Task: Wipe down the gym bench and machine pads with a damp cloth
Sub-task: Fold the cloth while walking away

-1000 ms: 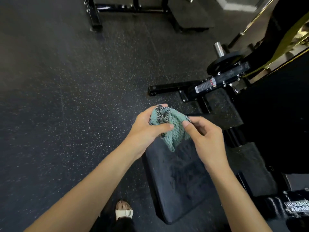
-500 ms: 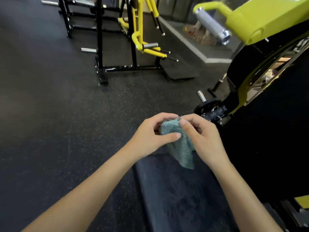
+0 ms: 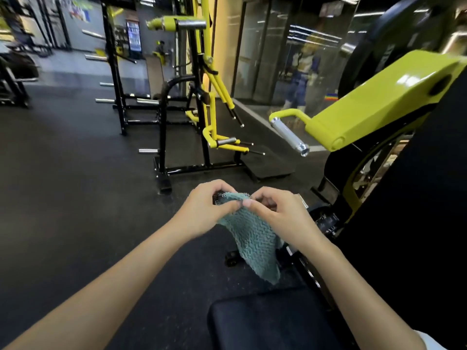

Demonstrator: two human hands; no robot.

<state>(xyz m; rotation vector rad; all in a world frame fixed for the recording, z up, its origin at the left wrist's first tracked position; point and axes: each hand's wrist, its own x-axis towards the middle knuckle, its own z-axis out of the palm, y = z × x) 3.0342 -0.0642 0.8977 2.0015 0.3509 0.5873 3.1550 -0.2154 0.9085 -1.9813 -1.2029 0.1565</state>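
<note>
Here, both hands pinch the cloth's top edge — left hand, right hand. It hangs above the bench pad.

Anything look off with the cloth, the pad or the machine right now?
Nothing stands out. The left hand and right hand pinch the teal cloth by its top edge, and it hangs free, clear of the black pad. The pad shows no tear or spill, and the yellow machine arm looks intact.
</note>
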